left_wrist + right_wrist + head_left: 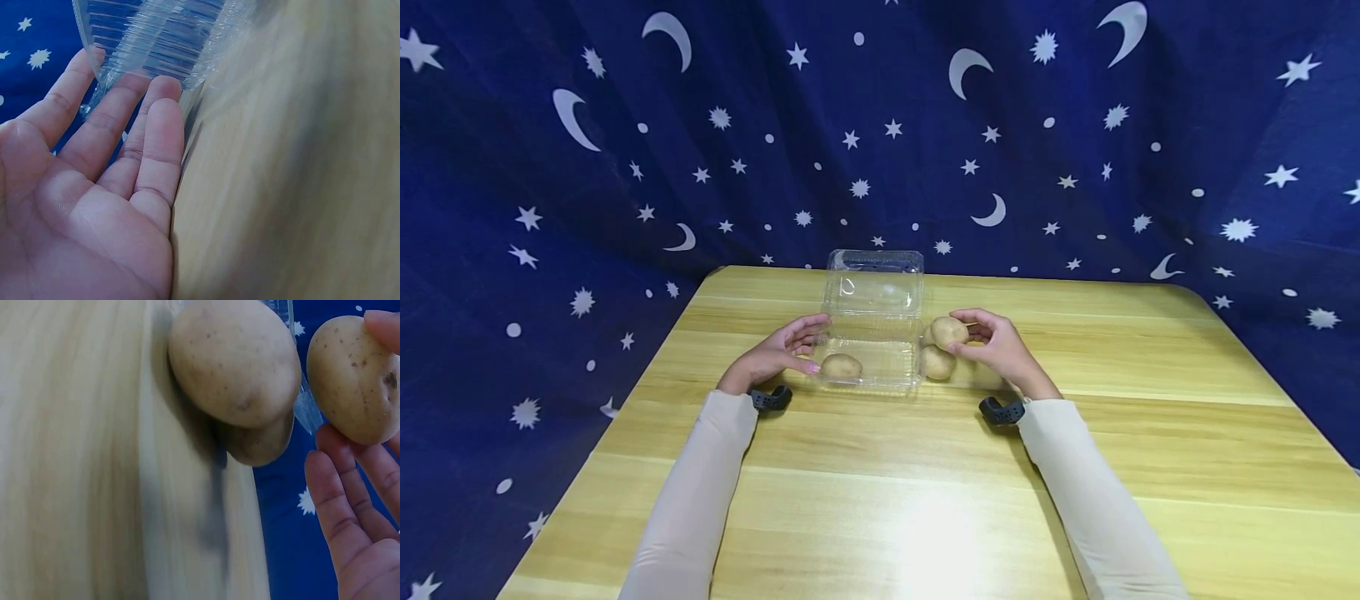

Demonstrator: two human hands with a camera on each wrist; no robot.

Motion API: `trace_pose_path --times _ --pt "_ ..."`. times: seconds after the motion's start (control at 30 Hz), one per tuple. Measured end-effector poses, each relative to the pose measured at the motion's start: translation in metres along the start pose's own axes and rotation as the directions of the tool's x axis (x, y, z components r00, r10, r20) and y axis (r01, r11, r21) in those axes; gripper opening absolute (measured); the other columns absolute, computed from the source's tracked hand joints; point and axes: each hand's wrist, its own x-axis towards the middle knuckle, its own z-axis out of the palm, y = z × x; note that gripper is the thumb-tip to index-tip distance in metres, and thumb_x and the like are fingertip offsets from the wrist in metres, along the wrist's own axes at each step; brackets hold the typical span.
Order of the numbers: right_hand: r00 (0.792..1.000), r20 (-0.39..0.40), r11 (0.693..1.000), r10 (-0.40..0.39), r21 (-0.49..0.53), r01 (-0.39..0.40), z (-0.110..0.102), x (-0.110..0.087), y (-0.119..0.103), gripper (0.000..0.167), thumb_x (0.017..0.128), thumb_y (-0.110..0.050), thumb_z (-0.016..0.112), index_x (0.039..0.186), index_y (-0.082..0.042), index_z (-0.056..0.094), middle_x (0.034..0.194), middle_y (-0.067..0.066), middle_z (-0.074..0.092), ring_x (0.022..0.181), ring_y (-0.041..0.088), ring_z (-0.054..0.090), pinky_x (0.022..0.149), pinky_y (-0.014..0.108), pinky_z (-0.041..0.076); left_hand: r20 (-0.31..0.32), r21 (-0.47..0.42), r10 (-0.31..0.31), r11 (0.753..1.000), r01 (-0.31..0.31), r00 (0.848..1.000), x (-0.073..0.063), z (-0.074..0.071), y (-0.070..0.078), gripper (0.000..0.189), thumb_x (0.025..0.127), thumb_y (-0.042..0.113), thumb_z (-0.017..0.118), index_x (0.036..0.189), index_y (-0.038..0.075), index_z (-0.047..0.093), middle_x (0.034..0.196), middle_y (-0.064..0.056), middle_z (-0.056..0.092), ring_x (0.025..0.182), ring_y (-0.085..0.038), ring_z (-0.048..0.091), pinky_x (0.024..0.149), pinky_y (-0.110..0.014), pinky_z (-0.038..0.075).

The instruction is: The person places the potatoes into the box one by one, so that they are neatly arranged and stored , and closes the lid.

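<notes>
A clear plastic clamshell box [891, 358] lies on the table with its ribbed lid [874, 287] raised at the back. Inside, at the left front, is a potato [841, 367]. My left hand [775, 352] rests against the box's left side, its fingertips [164, 90] on the ribbed wall in the left wrist view. To the right of the box, my right hand [1000, 350] holds a light-brown potato [350, 378] between thumb and fingers, above the table. Beside the box's right wall are two more potatoes, a front one [937, 363] and a partly hidden one [259, 444] behind it.
The light wooden table [850, 483] runs back to a dark blue curtain [820, 92] with white moons and stars. Black bands with camera mounts [1000, 412] sit on both wrists, below light sleeves.
</notes>
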Motion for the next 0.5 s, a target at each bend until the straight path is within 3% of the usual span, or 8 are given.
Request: trace_pose_path --times 0.27,0.5 --pt "1.000 0.009 0.999 -0.018 -0.033 0.018 0.010 0.000 -0.009 0.054 0.094 0.000 0.079 0.144 0.010 0.062 0.137 0.029 0.066 0.110 0.024 0.067 0.093 0.019 0.053 0.002 0.012 0.000 1.000 0.000 1.000 0.001 -0.001 -0.001 0.098 0.088 -0.004 0.078 0.169 -0.006 0.022 0.174 -0.028 0.023 0.159 -0.047 0.025 0.127 -0.047 0.028" --pt "0.999 0.021 0.999 -0.028 -0.039 0.029 0.018 0.001 -0.013 0.054 0.093 0.000 0.080 0.143 0.010 0.062 0.139 0.028 0.066 0.111 0.022 0.067 0.095 0.020 0.053 0.000 0.011 -0.002 1.000 0.002 1.000 0.001 -0.001 0.000 0.099 0.087 -0.003 0.078 0.169 -0.005 0.022 0.174 -0.028 0.024 0.158 -0.048 0.025 0.128 -0.052 0.026"
